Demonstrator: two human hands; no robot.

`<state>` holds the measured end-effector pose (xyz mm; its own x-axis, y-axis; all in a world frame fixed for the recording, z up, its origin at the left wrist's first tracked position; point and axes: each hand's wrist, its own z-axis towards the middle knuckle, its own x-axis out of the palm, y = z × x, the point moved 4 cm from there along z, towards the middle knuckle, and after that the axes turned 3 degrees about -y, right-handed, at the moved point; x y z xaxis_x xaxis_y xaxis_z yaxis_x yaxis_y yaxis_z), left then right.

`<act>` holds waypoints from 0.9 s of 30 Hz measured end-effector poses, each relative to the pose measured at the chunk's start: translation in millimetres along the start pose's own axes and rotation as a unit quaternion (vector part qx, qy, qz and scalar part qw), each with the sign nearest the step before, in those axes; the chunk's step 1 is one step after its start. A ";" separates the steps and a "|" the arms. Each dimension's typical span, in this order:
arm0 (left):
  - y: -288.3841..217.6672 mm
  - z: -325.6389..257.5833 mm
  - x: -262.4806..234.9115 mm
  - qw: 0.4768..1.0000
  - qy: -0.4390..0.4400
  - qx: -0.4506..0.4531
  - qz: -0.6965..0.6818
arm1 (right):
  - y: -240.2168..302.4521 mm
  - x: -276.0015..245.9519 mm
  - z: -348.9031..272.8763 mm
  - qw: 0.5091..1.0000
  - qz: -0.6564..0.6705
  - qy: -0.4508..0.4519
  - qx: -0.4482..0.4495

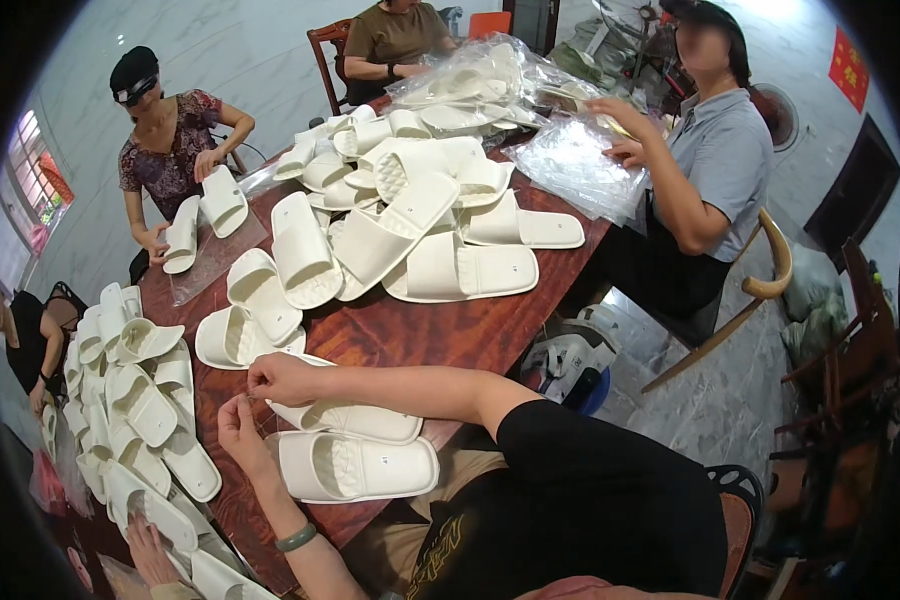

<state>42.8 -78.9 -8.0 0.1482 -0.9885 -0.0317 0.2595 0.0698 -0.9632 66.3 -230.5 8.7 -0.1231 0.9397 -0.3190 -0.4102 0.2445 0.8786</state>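
Observation:
My right hand (282,380) reaches across a pair of white slippers, its fingers pinched together beyond their open-toe ends. Just below it, my left hand (240,428), with a green bangle on its wrist, is also closed in a pinch. The two sets of fingertips nearly meet; whatever thin thing they hold is too small to make out. The nearer slipper (390,472) lies sole down beside my left hand. Its partner (370,424) is partly under my right forearm. Another white pair (232,338) lies just past my right hand.
A large heap of white slippers (400,225) covers the middle of the red-brown wooden table (400,335). More slippers (145,405) are piled along its left side. Clear bags (580,165) lie near a person in grey (720,150). Another person (175,150) holds two slippers.

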 end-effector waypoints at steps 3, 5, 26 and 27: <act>-0.7 -1.7 1.2 1.000 -0.002 -0.017 -0.022 | -0.6 2.3 2.4 1.000 -0.011 0.003 -0.010; 5.2 0.3 -6.8 1.000 -0.009 -0.006 -0.011 | 1.3 7.0 3.7 1.000 0.000 -0.007 -0.010; -26.8 -7.7 6.2 0.995 0.009 0.022 0.095 | -18.7 16.2 11.6 0.995 0.036 -0.050 -0.074; -30.0 -7.0 6.8 0.988 0.016 0.067 0.140 | -25.5 19.6 13.5 0.995 0.065 -0.018 -0.068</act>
<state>29.4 -88.7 18.9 0.2016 -0.9318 -0.3017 0.3378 0.3553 -0.8716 86.5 -215.2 -15.1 -0.1521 0.9696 -0.1917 -0.5124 0.0885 0.8542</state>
